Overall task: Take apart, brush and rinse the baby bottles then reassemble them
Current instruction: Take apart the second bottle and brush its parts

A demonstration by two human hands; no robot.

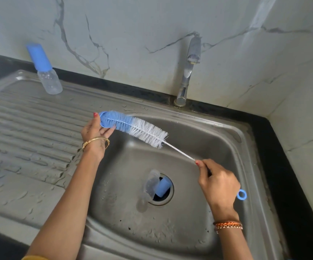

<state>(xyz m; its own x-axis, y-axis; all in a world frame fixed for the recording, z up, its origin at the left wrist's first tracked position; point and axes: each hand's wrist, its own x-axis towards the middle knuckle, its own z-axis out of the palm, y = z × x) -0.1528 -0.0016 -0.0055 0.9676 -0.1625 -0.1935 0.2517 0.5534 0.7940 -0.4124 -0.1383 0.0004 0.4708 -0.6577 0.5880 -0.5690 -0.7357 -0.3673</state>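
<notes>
The bottle brush (133,128) was held slanting from far-left to near-right, its tip inside a blue ring (103,121) pinched by the left hand (93,132), its handle gripped by the right hand (217,182).

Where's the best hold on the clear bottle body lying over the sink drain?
Judging by its pose, take the clear bottle body across its middle, coming from above and the left. It lies on its side over the drain, and the blue cap lies close along its right side, so the left flank looks freer for fingers.
</notes>
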